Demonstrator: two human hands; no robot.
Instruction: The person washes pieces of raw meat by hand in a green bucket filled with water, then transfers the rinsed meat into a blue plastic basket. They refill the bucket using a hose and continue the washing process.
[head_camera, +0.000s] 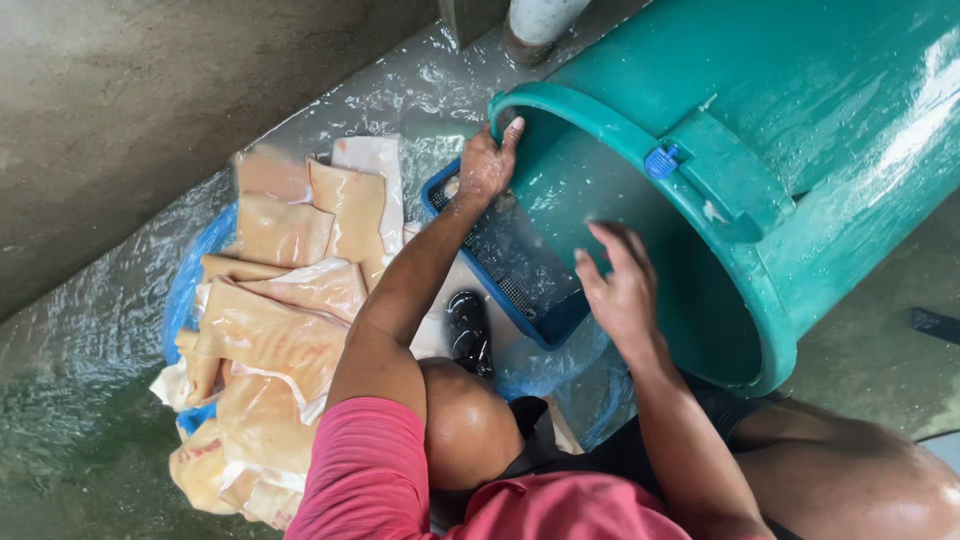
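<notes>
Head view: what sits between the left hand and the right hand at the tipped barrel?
In the head view, the blue mesh basket spans the gap between left hand and right hand, at the teal barrel's mouth.
</notes>
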